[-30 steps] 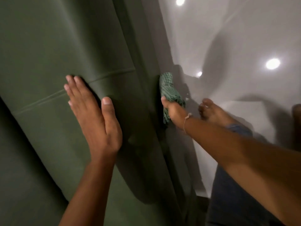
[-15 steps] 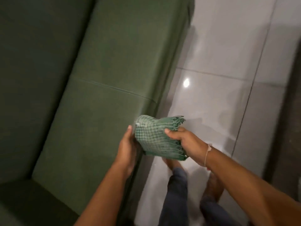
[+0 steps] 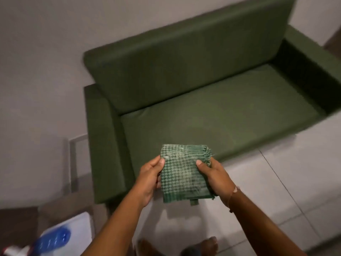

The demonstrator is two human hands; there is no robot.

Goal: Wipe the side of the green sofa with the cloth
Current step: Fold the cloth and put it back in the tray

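Observation:
The green sofa stands against the wall, seen whole from the front, with its left armrest nearest me. A folded green checked cloth with a fringe is held flat in the air in front of the seat's front edge. My left hand grips its left edge, thumb on top. On the cloth's right edge my right hand grips with the thumb on top; a thin bracelet circles that wrist. The cloth touches no part of the sofa.
Pale tiled floor lies in front of the sofa and to the right. A low table at the lower left carries a white sheet and a blue bottle. My bare feet show at the bottom. A plain wall is behind.
One second ago my right hand wiped the sofa's side while the left lay flat on it. Both hands took the cloth, and I have stepped back to face the sofa's front.

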